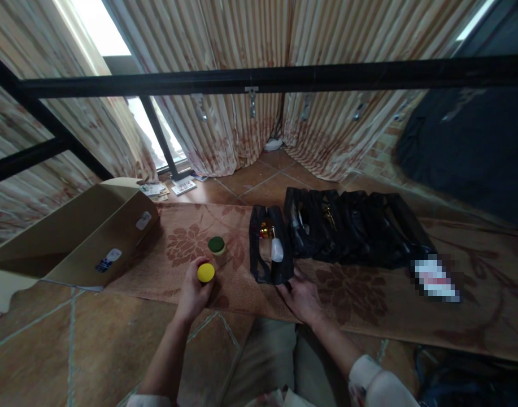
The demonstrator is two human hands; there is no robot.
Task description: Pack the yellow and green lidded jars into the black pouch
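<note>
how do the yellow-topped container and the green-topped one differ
The yellow-topped container is in the left hand, while the green-topped container rests on the mat with no hand on it. The first has a bright yellow top; the second's is dark green. The yellow-topped container is nearer the person, the green-topped container farther off. Both tops look round.

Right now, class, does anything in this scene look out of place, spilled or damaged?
Loose papers lie scattered on the floor by the far end of the cardboard box, looking untidy against the row of black bags. I see no spill.
</note>
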